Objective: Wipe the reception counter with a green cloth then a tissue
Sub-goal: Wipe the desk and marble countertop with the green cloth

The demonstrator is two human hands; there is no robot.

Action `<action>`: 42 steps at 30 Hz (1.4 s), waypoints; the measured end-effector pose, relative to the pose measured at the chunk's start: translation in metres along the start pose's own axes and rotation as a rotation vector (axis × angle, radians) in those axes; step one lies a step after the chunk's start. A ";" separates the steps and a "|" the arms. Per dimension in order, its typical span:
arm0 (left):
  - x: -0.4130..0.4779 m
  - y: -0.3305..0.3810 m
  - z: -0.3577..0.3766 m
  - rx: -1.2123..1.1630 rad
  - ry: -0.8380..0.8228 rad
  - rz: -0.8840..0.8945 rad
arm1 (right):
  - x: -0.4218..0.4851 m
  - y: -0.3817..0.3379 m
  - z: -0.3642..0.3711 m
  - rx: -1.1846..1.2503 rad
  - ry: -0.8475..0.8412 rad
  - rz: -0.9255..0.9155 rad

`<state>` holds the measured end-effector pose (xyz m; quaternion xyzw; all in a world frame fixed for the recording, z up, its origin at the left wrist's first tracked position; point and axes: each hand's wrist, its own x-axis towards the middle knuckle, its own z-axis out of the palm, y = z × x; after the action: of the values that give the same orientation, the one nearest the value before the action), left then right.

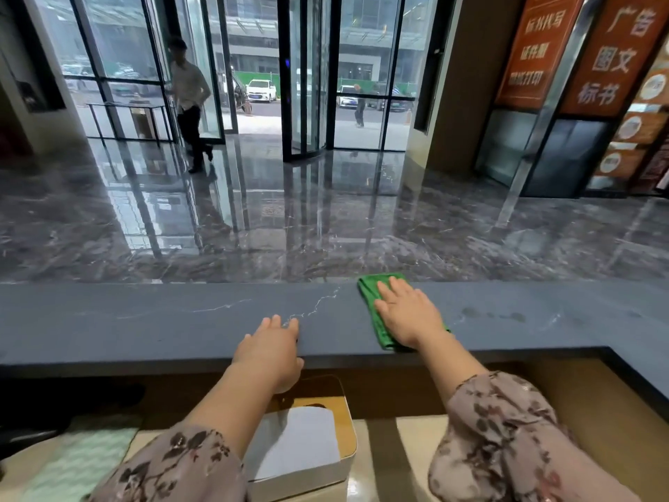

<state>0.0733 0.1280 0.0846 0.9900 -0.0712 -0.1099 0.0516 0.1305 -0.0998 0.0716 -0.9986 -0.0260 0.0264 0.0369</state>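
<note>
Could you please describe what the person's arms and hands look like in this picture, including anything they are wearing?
Both hands, left hand and right hand, are bare, with no gloves, rings or watch visible. Each forearm is uncovered to about the elbow, where a loose, gathered sleeve begins: dusty mauve fabric printed with dark floral sprigs.

Glossy dark marble floor (325, 226) mirrors daylight from tall glass doors (307, 74); orange signs (611, 52) hang right.

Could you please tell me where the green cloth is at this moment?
In the head view, the green cloth lies flat on the dark reception counter, right of centre, pressed under the right hand; the left hand rests on the counter's near edge beside it.
</note>
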 end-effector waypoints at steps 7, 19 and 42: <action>0.000 0.000 0.001 0.009 0.019 0.011 | -0.002 0.045 -0.002 -0.006 0.015 0.223; 0.005 -0.004 0.004 -0.008 -0.009 -0.002 | 0.014 -0.126 0.015 0.007 0.010 -0.175; -0.002 -0.002 0.003 0.017 0.003 0.013 | -0.043 -0.017 0.018 0.029 0.145 0.269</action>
<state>0.0712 0.1302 0.0818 0.9901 -0.0785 -0.1075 0.0443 0.0858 -0.0836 0.0574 -0.9917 0.1112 -0.0408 0.0491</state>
